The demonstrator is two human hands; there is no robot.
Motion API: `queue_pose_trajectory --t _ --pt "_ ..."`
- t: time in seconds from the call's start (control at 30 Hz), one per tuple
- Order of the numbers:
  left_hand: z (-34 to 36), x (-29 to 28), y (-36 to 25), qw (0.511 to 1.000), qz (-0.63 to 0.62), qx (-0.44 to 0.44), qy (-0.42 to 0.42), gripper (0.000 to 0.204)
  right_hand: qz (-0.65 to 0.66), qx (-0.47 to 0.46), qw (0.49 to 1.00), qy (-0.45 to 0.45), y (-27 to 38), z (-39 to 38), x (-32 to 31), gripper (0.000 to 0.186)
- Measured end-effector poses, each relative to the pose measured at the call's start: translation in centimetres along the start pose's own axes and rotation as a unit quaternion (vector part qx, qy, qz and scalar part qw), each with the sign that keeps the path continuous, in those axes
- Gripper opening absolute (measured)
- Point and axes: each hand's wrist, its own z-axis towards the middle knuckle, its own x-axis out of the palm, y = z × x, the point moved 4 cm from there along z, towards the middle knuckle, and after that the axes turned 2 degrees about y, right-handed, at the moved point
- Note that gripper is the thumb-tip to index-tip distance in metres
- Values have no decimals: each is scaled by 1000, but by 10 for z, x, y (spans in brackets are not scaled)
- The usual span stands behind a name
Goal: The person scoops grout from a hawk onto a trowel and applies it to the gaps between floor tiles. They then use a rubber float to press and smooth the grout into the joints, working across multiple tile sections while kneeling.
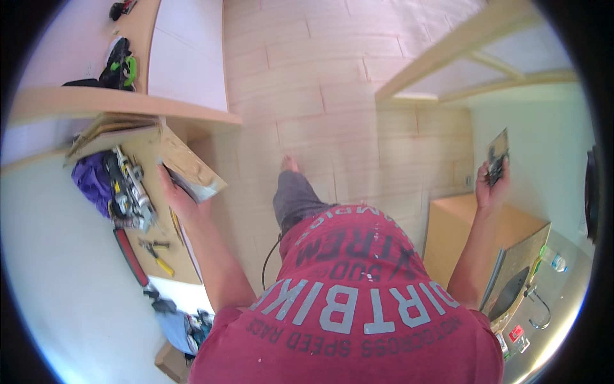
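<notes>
My left hand (183,197) is out on the left, closed on a wide, flat filling blade (197,189) with a dark edge and a greyish-white face. Part of that blade is hidden by the fingers, and it overlaps the corner of a wooden board behind it. On the right, my right hand (492,184) is raised near the pale wall. Its fingers wrap the dark handle of a putty knife (498,144), whose stained blade points up and away from me.
At left, a wooden surface (182,259) bears power tools (131,189), yellow-handled pliers (158,257) and a purple cloth (93,181). A wooden cabinet (457,221) with a sink (511,291) stands at right. A wood-framed panel (460,57) rises at far right. Tiled floor (313,83) lies ahead.
</notes>
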Motion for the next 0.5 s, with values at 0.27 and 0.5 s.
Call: queue_pose_trajectory --t 0.27,0.5 --pt "211 0 -3 995 -8 -100 15 43 -52 77 996 -15 -119 48 205 15" --pt "338 47 -16 996 25 -74 -39 47 2 143 983 116 -181 170 336 14"
